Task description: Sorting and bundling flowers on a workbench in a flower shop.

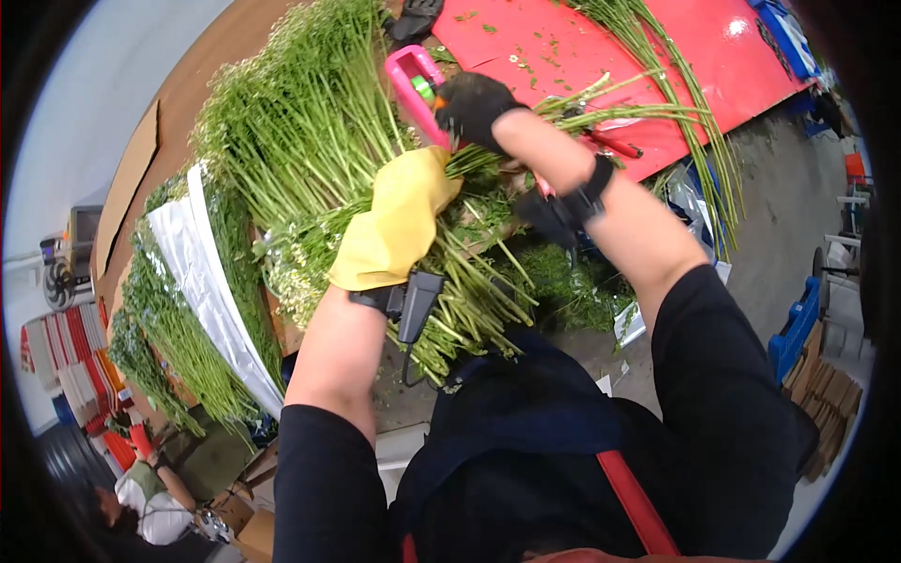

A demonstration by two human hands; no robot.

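Stem bundle (481, 293) in left hand (399, 214), yellow-gloved and closed round it, bare ends toward the body; ahead and rightward, black-gloved right hand (475, 111), curled at pink dispenser (408, 101), grip not discernible; beyond left hand, more flowering stems (305, 122).

Stem pile (324, 117) blocking left, room over red sheet (737, 84)

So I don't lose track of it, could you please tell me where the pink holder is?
In the head view, the pink holder is at upper centre, just left of the black-gloved right hand, beside the red sheet.
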